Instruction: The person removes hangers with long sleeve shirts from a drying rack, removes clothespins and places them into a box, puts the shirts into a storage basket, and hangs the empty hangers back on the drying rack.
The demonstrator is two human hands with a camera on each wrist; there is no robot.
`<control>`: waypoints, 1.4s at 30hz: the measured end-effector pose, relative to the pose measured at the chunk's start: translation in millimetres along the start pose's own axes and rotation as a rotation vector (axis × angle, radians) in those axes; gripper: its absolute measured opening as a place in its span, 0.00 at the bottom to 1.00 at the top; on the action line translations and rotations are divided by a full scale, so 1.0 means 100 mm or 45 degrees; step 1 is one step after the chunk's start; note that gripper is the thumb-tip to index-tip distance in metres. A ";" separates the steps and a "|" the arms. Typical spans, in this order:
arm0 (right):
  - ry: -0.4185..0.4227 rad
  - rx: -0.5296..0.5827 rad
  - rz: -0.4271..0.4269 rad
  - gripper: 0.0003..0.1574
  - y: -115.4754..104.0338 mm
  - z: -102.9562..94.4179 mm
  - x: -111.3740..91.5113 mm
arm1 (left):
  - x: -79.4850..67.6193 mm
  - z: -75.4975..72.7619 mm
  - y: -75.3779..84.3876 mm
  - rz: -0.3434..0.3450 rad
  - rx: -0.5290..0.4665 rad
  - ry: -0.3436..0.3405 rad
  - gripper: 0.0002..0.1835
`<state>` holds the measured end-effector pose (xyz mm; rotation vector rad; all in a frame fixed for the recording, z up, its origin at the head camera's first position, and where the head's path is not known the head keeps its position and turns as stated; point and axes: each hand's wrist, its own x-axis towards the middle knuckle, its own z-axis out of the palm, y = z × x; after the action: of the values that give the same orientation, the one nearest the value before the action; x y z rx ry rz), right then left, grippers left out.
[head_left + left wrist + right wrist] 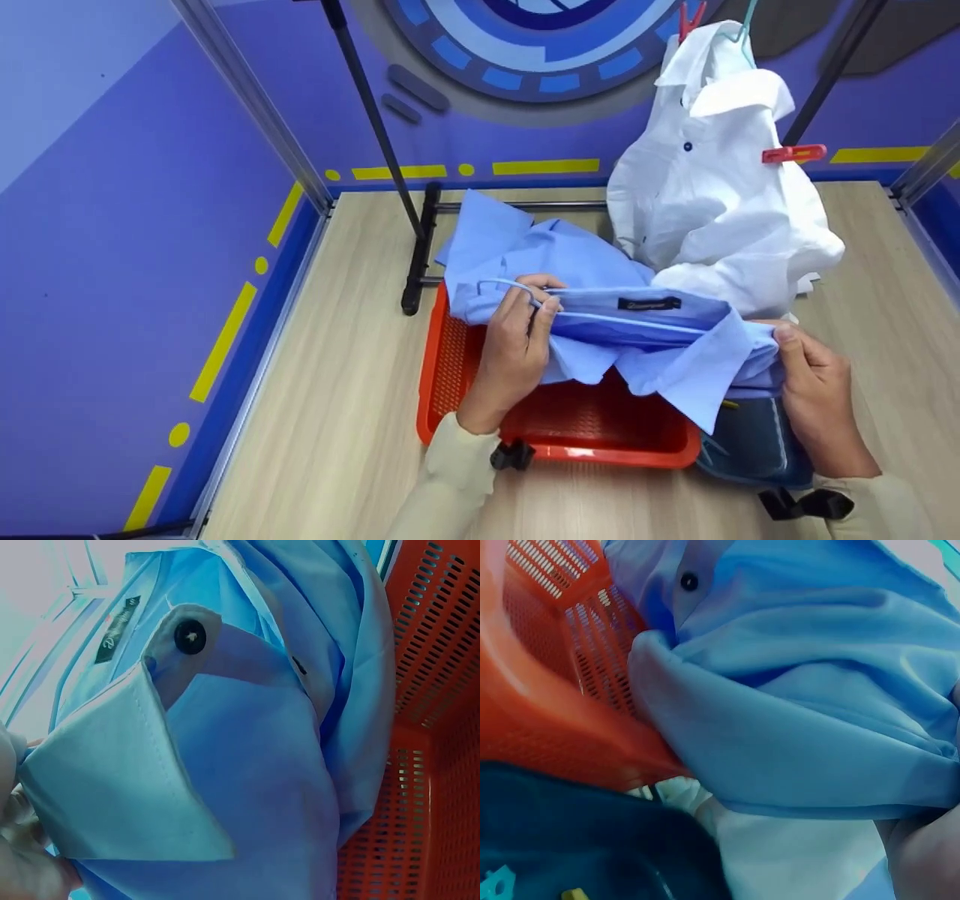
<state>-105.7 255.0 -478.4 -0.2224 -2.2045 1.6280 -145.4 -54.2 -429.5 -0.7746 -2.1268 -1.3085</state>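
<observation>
A light blue shirt [570,255] with a black neck label [649,304] is spread between both hands above a red basket [600,452]. My left hand [517,345] pinches the shirt at the left side of its collar. A thin light blue curved strip [499,283] shows beside those fingers; whether it is part of the shirt is unclear. My right hand [819,379] grips the shirt near the shoulder, thumb on top. In the left wrist view, a dark button [190,637] shows on the collar band. Most of the right-hand fingers are hidden behind cloth.
A white shirt [712,187] hangs at the back right, with red clothespins [793,154] on it. The black rack [382,135] stands behind the basket. A dark blue basin [757,442] holding small coloured pieces [574,894] sits right of the basket. Walls enclose the table [322,420].
</observation>
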 end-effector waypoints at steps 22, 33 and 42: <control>-0.253 0.193 -0.279 0.18 -0.17 -0.03 0.01 | -0.01 0.05 0.00 0.163 0.040 -0.089 0.09; -0.159 -0.136 -0.512 0.25 -0.37 0.09 -0.18 | -0.02 0.11 0.02 0.141 0.113 -0.005 0.08; -0.084 -0.232 -0.461 0.16 -0.37 0.15 -0.19 | -0.06 0.14 0.03 0.157 0.115 -0.018 0.06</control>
<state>-90.3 223.3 -451.5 0.1763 -2.2810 1.2582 -140.9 -41.5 -437.1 -0.8646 -2.0977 -1.1380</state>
